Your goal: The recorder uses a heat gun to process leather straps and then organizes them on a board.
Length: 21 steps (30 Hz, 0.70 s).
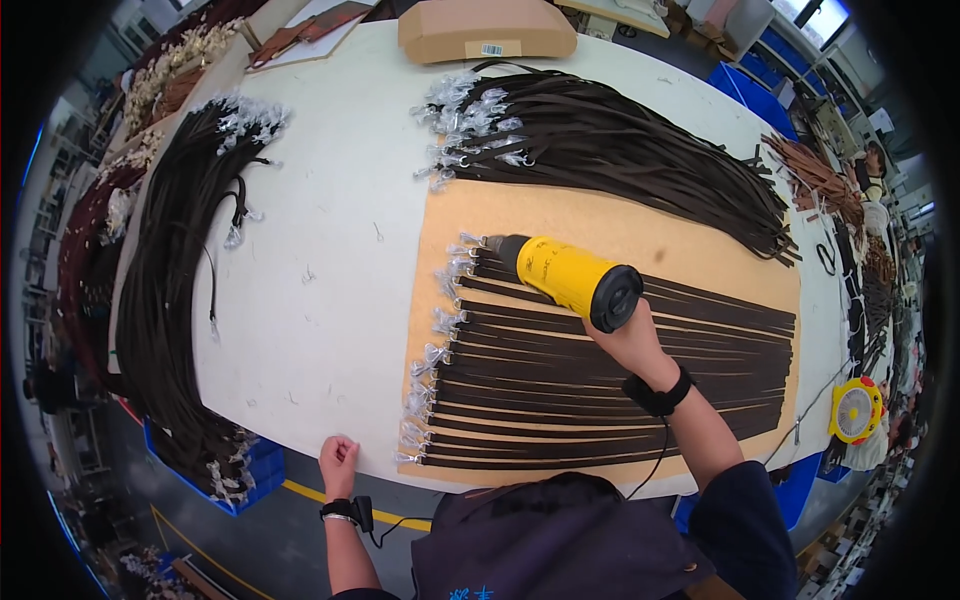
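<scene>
My right hand (632, 338) grips a yellow heat gun (572, 275) with a black rear end. Its nozzle points left, over the upper end of a row of dark brown straps (600, 375). These lie side by side on a tan sheet (610, 215), with clasps wrapped in clear plastic (430, 355) along their left ends. Near the table's front edge, left of the row, my left hand (340, 458) is closed with curled fingers. Nothing shows in it.
A thick bundle of dark straps (620, 140) lies behind the row. Another bundle (165, 280) hangs over the table's left side toward a blue crate (262, 475). A cardboard box (487, 28) sits at the back. Scissors (825, 258) and a small yellow fan (857, 410) are at right.
</scene>
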Tool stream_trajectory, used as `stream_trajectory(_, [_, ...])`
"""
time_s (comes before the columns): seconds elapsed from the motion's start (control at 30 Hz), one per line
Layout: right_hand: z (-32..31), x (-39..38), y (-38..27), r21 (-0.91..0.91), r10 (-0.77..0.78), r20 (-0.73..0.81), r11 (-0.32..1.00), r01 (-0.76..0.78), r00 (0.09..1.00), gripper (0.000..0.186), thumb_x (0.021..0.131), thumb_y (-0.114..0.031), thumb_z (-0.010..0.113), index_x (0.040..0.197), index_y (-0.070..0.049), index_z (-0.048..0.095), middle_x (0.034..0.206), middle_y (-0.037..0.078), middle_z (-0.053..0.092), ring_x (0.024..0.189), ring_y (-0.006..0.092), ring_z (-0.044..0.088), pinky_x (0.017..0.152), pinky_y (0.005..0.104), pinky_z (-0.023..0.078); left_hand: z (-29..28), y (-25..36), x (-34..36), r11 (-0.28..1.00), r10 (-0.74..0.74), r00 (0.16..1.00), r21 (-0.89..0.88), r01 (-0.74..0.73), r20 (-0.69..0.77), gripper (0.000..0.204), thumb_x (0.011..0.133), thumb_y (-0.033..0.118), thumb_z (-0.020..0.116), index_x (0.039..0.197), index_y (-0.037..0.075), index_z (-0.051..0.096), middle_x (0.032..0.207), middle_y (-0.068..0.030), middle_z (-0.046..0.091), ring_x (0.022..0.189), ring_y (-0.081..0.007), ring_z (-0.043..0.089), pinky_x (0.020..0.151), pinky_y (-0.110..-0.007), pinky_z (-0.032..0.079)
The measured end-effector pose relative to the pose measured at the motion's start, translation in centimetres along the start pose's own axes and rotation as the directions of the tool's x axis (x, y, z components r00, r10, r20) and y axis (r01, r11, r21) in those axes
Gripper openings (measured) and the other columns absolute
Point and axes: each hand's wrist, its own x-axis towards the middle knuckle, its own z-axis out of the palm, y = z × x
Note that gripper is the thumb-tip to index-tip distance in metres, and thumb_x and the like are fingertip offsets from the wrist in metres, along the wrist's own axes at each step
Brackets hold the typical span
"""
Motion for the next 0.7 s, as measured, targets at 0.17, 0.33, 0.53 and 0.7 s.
stream_trajectory(0.17, [-0.6, -0.8, -0.3, -0.09, 0.068, 0.157, 0.994, -0.054, 0.985, 0.026, 0.078, -0.005, 0.076, 0.102, 0.002, 0.068, 0.094, 0.014, 0.074, 0.087, 0.0223, 0.073, 0.077, 0.0302, 0.056, 0.1, 0.8, 0.0, 1.0, -0.024, 0.999, 0.011, 0.024, -0.039, 0.012, 0.085, 0.004, 0.072, 0.085, 0.004, 0.06, 0.071, 0.0041, 0.047, 0.064, -0.006, 0.039, 0.058, -0.022, 0.037])
stream_trajectory(0.33, [0.5, -3.1, -0.7, -0.002, 0.006, 0.073, 1.0, -0.006, 0.997, 0.025, 0.077, -0.015, 0.078, 0.099, -0.005, 0.071, 0.089, 0.017, 0.072, 0.086, 0.0353, 0.07, 0.069, 0.0379, 0.056, 0.3, 1.0, 0.1, 0.999, -0.031, 0.998, -0.027, 0.03, -0.062, 0.011, 0.085, 0.004, 0.071, 0.085, 0.004, 0.06, 0.071, 0.0043, 0.047, 0.063, -0.006, 0.039, 0.058, -0.022, 0.037])
stream_trajectory(0.53, [2.0, -4.9, -1.3, 0.059, 0.01, 0.1, 0.998, -0.016, 0.995, 0.023, 0.073, -0.012, 0.077, 0.094, -0.004, 0.071, 0.085, 0.018, 0.071, 0.082, 0.0382, 0.069, 0.068, 0.0402, 0.056, 0.2, 1.0, 0.2, 1.0, -0.012, 1.0, 0.016, 0.012, -0.028, 0.011, 0.089, 0.008, 0.07, 0.088, 0.007, 0.059, 0.073, 0.0077, 0.045, 0.067, -0.0036, 0.039, 0.06, -0.019, 0.036])
stream_trajectory(0.7, [0.9, -7.3, -2.0, -0.111, -0.024, 0.257, 0.992, 0.054, 0.966, 0.023, 0.072, -0.01, 0.078, 0.093, -0.003, 0.07, 0.084, 0.018, 0.07, 0.081, 0.0401, 0.068, 0.068, 0.0417, 0.055, 0.1, 0.9, 0.1, 1.0, 0.018, 0.999, 0.01, -0.018, -0.032, 0.011, 0.089, 0.008, 0.071, 0.088, 0.007, 0.06, 0.072, 0.0075, 0.045, 0.066, -0.0038, 0.039, 0.06, -0.02, 0.036])
